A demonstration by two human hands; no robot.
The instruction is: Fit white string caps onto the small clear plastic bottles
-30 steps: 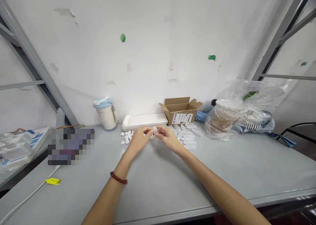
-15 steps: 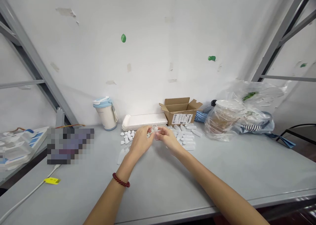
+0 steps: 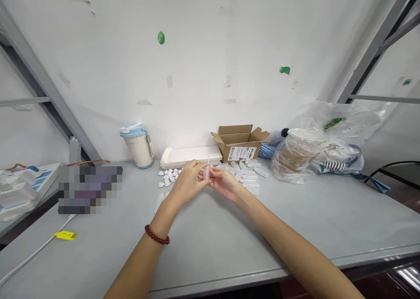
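Observation:
Over the middle of the table my two hands meet around a small clear plastic tube (image 3: 206, 174). My right hand (image 3: 223, 183) has its fingers closed on the tube from the right. My left hand (image 3: 189, 181) is closed at the tube's left side, its thumb near the lower end. A thin pale strand rises above the fingertips; what it belongs to is too small to tell. Several small white caps (image 3: 168, 176) lie beyond my left hand. Behind my right hand lie several more clear plastic tubes (image 3: 251, 179).
An open cardboard box (image 3: 242, 153) and a stack of white flat trays (image 3: 193, 156) stand against the wall. A lidded cup (image 3: 138, 148) is at the left. Plastic bags around a round container (image 3: 295, 159) sit at the right. A white cable (image 3: 39, 251) crosses the left table edge.
The clear tube now shows upright between my fingers, where a pale looped strand was seen before. My right hand has turned palm up. The view has shifted slightly.

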